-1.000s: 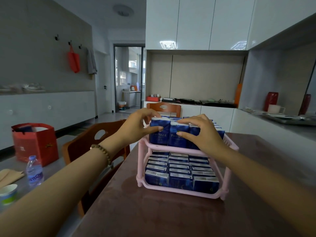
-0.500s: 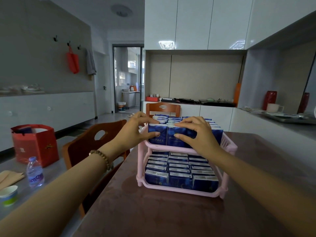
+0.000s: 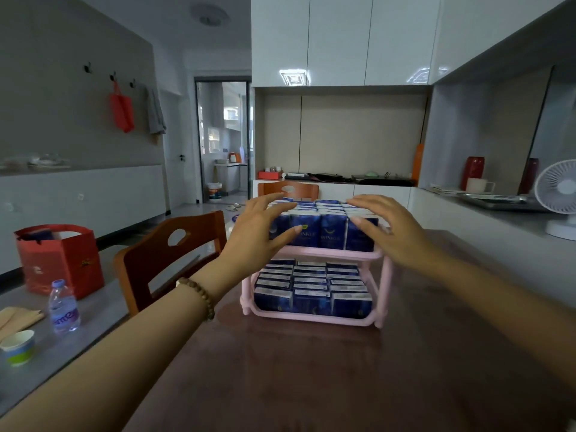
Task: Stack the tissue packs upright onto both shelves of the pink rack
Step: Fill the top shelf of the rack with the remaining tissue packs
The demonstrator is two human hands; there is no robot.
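Dark brown worktop (image 3: 280, 369) in a dining room with white wall cabinets: a person reaches both bare arms forward to a two-shelf pink rack (image 3: 327, 252) standing near the middle of the surface. Blue tissue packs (image 3: 332, 232) stand upright in close rows across the upper shelf, and more blue packs (image 3: 311, 294) fill the lower shelf in three columns, their pale top edges facing the camera. The left hand (image 3: 261, 235) is raised at the left end of the upper row and the right hand (image 3: 396, 235) at the right end, palms turned toward each other. On both, the fingers (image 3: 274, 202) are straight and spread apart, gripping nothing; motion blur makes it impossible to tell whether any fingertip touches a pack. A wooden bead bracelet (image 3: 199, 296) circles the left wrist.

A brown wooden chair (image 3: 162, 257) stands at the left edge of the worktop, and a second chair back (image 3: 288, 190) shows behind the rack. On a lower grey side worktop (image 3: 99, 310) to the left sit a red gift bag (image 3: 59, 260), a small water bottle (image 3: 63, 307) and a paper cup (image 3: 18, 347). Along the right wall stand a white desk fan (image 3: 558, 194), a red vase (image 3: 473, 173) and a white mug (image 3: 478, 185).
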